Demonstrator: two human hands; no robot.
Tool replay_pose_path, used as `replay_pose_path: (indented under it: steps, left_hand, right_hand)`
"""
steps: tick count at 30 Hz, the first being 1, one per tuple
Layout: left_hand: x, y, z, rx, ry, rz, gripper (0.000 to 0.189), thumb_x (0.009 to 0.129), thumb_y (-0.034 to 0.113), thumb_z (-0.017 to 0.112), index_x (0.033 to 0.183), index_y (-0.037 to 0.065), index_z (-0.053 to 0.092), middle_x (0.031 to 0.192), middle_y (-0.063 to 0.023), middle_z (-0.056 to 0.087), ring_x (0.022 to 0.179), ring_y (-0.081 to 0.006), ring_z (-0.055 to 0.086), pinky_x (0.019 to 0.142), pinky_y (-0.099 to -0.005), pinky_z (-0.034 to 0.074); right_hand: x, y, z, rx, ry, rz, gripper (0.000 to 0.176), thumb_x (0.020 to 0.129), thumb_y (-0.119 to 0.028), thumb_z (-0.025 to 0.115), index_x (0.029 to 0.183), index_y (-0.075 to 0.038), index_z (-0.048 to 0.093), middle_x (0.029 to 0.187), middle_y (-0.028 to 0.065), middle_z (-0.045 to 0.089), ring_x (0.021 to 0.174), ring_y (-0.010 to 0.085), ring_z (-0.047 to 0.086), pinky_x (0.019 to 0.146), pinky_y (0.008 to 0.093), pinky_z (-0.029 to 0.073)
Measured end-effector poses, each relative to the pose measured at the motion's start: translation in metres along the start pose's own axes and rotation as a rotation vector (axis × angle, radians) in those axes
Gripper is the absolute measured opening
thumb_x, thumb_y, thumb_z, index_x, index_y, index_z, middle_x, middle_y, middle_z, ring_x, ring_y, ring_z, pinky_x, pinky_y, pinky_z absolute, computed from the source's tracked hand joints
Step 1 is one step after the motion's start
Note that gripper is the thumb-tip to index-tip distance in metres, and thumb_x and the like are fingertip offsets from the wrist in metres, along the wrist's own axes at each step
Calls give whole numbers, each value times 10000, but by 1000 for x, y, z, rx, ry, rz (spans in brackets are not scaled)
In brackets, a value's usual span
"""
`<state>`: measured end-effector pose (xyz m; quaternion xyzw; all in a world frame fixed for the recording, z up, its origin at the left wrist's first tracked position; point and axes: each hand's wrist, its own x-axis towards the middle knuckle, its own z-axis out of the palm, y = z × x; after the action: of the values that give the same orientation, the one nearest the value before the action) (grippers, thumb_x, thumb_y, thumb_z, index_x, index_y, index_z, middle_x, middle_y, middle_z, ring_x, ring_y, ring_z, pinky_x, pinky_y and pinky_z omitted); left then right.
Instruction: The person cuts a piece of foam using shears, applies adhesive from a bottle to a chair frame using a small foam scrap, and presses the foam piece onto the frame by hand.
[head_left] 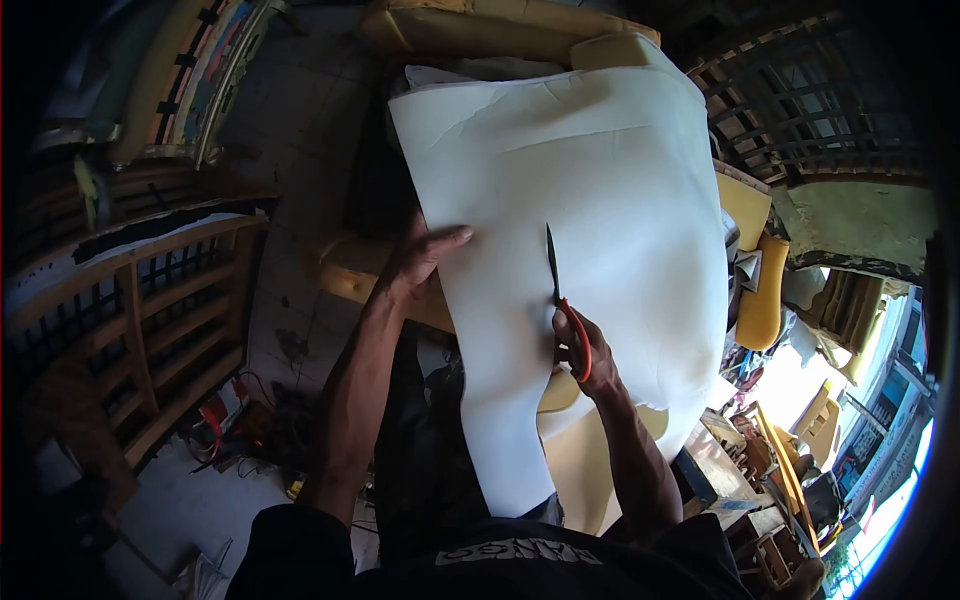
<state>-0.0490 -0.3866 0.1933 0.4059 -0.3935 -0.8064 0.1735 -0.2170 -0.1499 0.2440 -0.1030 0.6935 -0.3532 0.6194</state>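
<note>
A large white sheet (620,180), which looks like foam, spreads out in front of me and drapes down at the right. My left hand (425,258) grips its left edge, thumb on top and the other fingers hidden underneath. In my right hand (590,360) is a pair of scissors (553,265) with orange-red handles, its dark blades pointing away from me over the sheet. The blades look nearly closed. Towards my body a strip of the sheet (505,440) hangs down, separated from the right part by a gap that reaches up to my right hand.
Yellowish foam-padded pieces (470,25) lie beyond the sheet. At the left leans a wooden frame (130,320) with slats. Red tools and cables (220,410) are on the floor. A cluttered wooden box (740,470) stands at the right, near a bright opening.
</note>
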Motion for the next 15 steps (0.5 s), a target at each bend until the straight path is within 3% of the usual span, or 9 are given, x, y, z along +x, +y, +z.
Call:
replay_pose_path:
  steps: [4,8,12,15]
  left_hand:
    - [-12,4,-7,14,28,21,735,811,110,794,1446,51,428,1312,-93,572,1198,-216,572,1000,-391,489]
    - [-19,13,-18,45,-2,18,720,819,98,785,1444,47,432,1308,-101,580,1202,-220,575,1010,-395,486]
    - [-26,11,-24,54,-26,9,680,835,71,757,1436,44,440,1292,-106,590,1176,-217,593,1008,-397,488]
    - [-30,14,-30,63,-18,3,637,843,71,750,1413,24,470,1266,-97,609,1148,-202,603,1010,-381,482]
  right_hand:
    - [6,-37,0,-88,-22,-55,705,941,-718,544,913,-16,603,652,12,513,608,97,549,553,270,420]
    - [9,-41,3,-166,-116,-29,728,924,-743,551,914,-17,608,695,19,553,642,84,584,581,271,483]
    - [28,-37,12,40,-124,-126,689,922,-723,580,914,-35,612,654,1,535,585,101,563,552,266,474]
    - [27,-54,10,-135,-191,-87,699,916,-755,548,883,-58,583,661,1,538,590,105,561,567,274,477]
